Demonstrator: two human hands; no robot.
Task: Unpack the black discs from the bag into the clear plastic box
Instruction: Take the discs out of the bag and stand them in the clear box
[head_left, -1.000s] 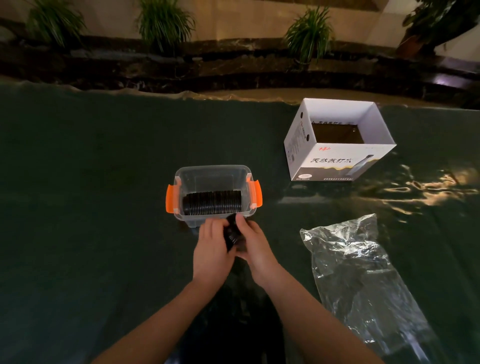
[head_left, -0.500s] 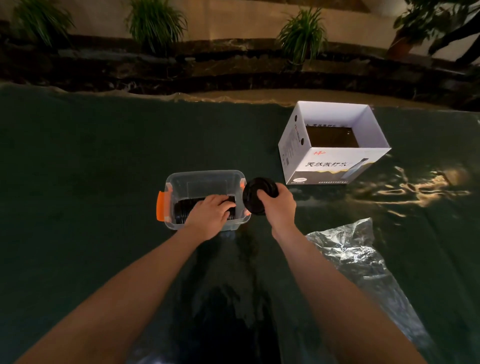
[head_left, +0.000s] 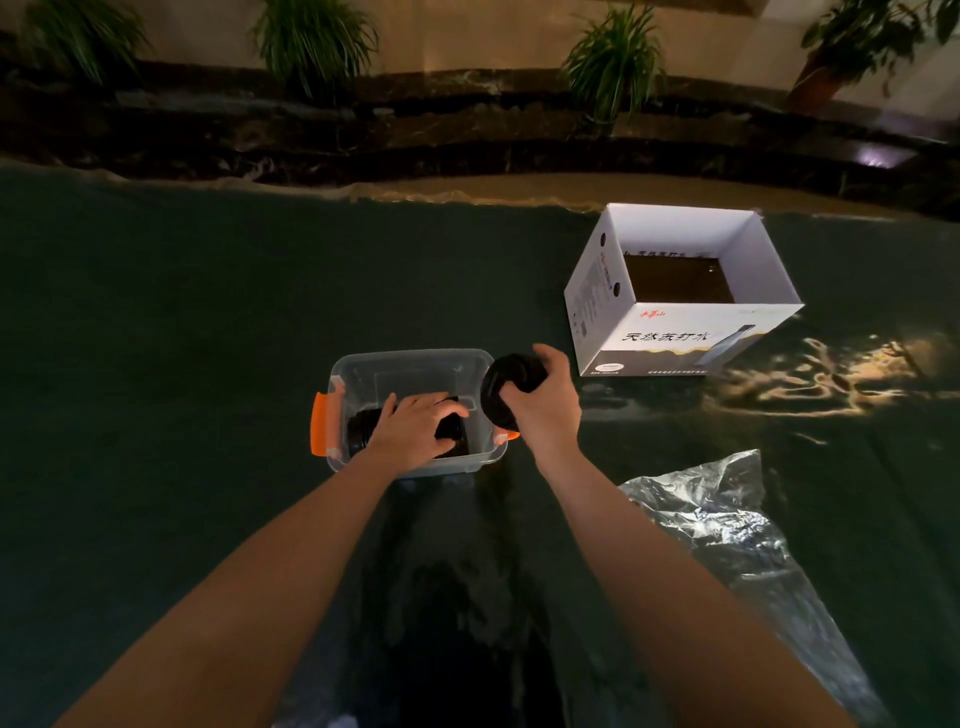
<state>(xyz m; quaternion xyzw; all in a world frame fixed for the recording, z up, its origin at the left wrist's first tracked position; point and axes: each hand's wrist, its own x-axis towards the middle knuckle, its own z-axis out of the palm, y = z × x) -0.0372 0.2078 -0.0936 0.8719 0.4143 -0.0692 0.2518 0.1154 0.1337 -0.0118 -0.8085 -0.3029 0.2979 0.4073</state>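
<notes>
A clear plastic box (head_left: 415, 364) with orange side latches stands on the dark table. A row of black discs (head_left: 358, 436) lies inside it along the near wall. My left hand (head_left: 415, 431) is down in the box, fingers spread flat over that row. My right hand (head_left: 543, 405) hovers just right of the box, gripping a short stack of black discs (head_left: 506, 389) turned on edge. The crumpled clear bag (head_left: 717, 525) lies flat to the right, near my right forearm.
An open white cardboard box (head_left: 670, 343) with printed text stands at the back right. The dark glossy table cover (head_left: 156, 364) stretches wide to the left. Beyond the far edge run a stone ledge and potted plants (head_left: 613, 57).
Both hands rose from the box's near edge. My left hand went into the box onto the row, and my right hand carried the stack up to the box's right side.
</notes>
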